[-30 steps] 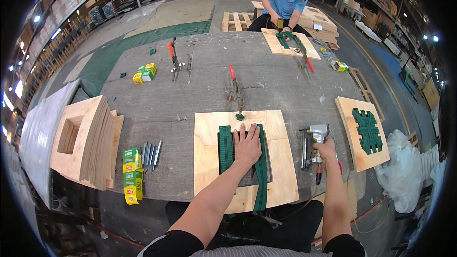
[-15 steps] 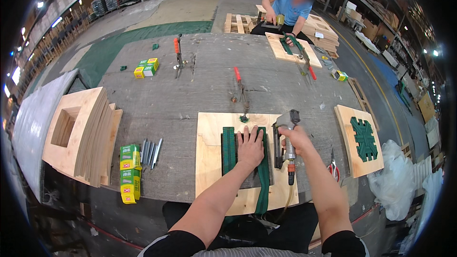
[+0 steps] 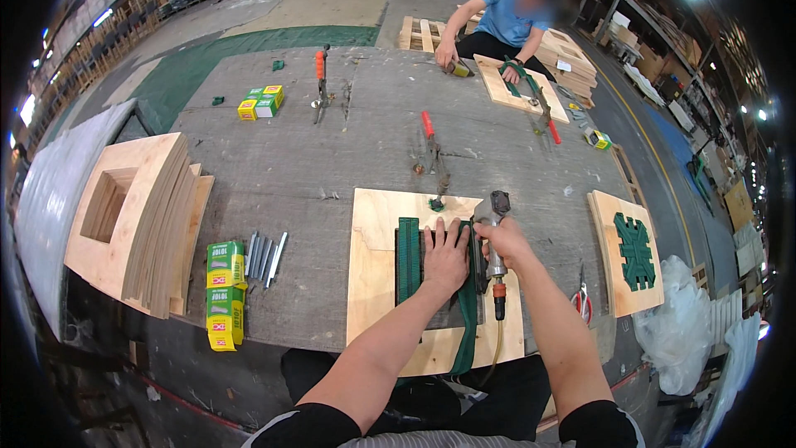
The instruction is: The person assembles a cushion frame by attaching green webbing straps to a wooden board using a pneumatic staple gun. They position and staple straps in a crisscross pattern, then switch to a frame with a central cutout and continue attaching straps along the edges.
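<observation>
At the lower centre of the frame, a plywood board (image 3: 373, 282) lies flat on the grey worktop (image 3: 332, 166), and both hands work on it. The left hand (image 3: 445, 259) is spread open, palm down, pressing on green strapping (image 3: 407, 259) laid over the middle of the board; it grips nothing. Just to its right, almost touching it, the right hand (image 3: 503, 241) is clenched around the handle of a pneumatic stapler (image 3: 496, 241), which stands with its nose down on the green strip at the board's right side. An air hose (image 3: 497, 340) hangs from the tool's base toward the lower edge of the frame.

Compared with half a second ago, the stapler has come down from its raised position above the board and now sits against the strip beside the left hand; a second ago the right hand was off the board's right edge, reaching at the tool there. The left hand has kept its place throughout.

Left of the board, loose staple strips (image 3: 265, 255) and green-and-yellow boxes (image 3: 224, 294) lie on the worktop, with a stack of plywood frames (image 3: 133, 216) at the left edge. Right of the board sit red-handled scissors (image 3: 582, 300) and another board carrying a green woven piece (image 3: 634, 249). In the upper right, another person in a blue shirt (image 3: 506, 21) bends over a separate board.
</observation>
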`<state>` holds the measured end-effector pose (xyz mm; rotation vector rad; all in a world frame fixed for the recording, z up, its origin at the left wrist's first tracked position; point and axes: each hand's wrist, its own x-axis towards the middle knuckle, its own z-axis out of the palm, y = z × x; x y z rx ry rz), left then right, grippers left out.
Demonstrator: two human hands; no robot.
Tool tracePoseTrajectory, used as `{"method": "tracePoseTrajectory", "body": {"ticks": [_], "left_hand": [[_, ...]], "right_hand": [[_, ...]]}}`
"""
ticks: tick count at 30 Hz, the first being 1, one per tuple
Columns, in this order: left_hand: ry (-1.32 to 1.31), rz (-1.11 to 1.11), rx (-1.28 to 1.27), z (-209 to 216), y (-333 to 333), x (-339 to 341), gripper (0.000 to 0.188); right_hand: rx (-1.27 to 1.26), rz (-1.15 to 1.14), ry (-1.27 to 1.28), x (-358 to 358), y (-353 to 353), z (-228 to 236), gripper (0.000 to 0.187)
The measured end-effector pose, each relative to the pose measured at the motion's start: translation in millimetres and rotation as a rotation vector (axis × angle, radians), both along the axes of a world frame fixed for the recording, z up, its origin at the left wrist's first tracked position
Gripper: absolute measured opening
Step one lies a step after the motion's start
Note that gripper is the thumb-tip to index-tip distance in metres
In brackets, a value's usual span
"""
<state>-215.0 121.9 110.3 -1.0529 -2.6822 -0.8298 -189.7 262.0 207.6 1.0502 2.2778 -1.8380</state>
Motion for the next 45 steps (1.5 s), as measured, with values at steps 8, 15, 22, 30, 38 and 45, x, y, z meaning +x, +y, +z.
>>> {"method": "tracePoseTrajectory", "body": {"ticks": [8,15,22,30,38,45], "left_hand": [[-0.004,0.014,0.067,-4.9,-1.7,-2.6,0.053],[-0.067,0.029,0.194,-4.6,-2.4,-2.1,0.044],[-0.114,0.076,0.307,-6.2,-6.2,-5.9,0.026],[-0.080,0.080,0.342,-8.9,-6.2,-5.8,0.022],[-0.079,0.069,0.363,-6.8,-6.4,-5.1,0.019],[-0.057,0.077,0.353,-8.9,-7.1,-6.2,0.020]], "right_hand": [[-0.027,0.018,-0.001,-3.3,-3.5,-0.1,0.020],[-0.015,0.036,-0.011,-5.6,-4.8,-2.0,0.022],[-0.036,0.072,-0.023,-12.4,-15.8,2.1,0.021],[-0.026,0.109,-0.045,-6.6,-15.9,1.9,0.019],[0.029,0.061,-0.052,-1.8,-14.3,-0.5,0.017],[0.049,0.086,-0.115,-6.8,-8.8,6.9,0.020]]}}
